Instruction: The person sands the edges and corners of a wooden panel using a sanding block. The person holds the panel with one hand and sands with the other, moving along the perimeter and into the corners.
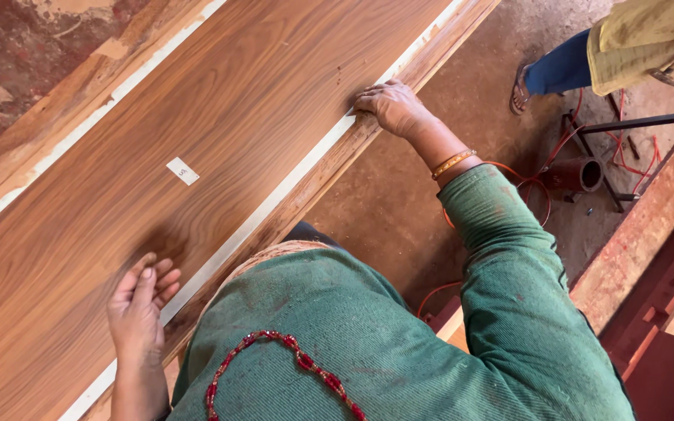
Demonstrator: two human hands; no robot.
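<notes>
A long veneered board (220, 125) with warm brown, wavy grain lies flat and runs diagonally from lower left to upper right. A pale strip edges each long side, and a small white label sits on its face. It rests on a rougher, slightly wider wooden panel (446, 47).

A long wood-grain panel (220, 132) runs diagonally from lower left to upper right of the frame. The left hand (140, 300) rests flat on it at lower left. The right hand (391, 105) presses the panel's pale edge strip (274, 203) at upper centre. Another person's leg (559, 70) stands at upper right.
</notes>
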